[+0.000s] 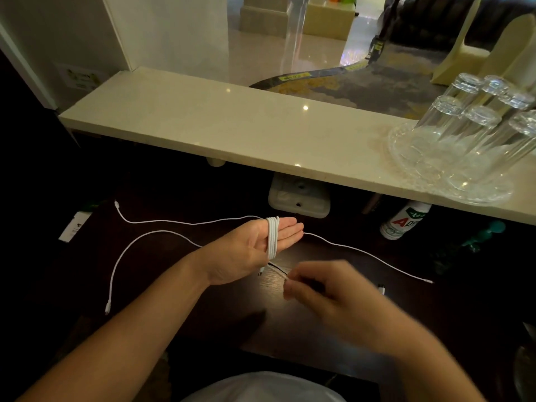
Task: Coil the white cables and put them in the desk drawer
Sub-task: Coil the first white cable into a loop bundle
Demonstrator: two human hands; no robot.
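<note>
Seen from the head camera, the left hand [255, 248] lies palm up near the centre of the frame above the dark desk [150, 256]. Its fingers are straight and pressed together, pointing toward 2 o'clock. A white cable [272, 237] is wound in several turns across those fingers, and its free length trails away toward 10 o'clock, ending in a plug on the desk. A second white cable [158, 231] loops over the desk at 9 o'clock, with one end at 8 o'clock and the other passing behind the left wrist. Another white stretch [368, 254] runs from just beyond the left fingertips out toward 3 o'clock; whether it belongs to the second cable cannot be told. The right hand [319, 288] hovers at 4 o'clock of the left with its fingers curled, but it is motion-blurred, so whether it pinches anything cannot be told. A pale stone shelf [232, 126] spans the frame at 12 o'clock, bearing a glass tray [400, 152] of upturned tumblers [478, 120] at 2 o'clock. A white bottle [403, 221] stands under the shelf at 3 o'clock.
</note>
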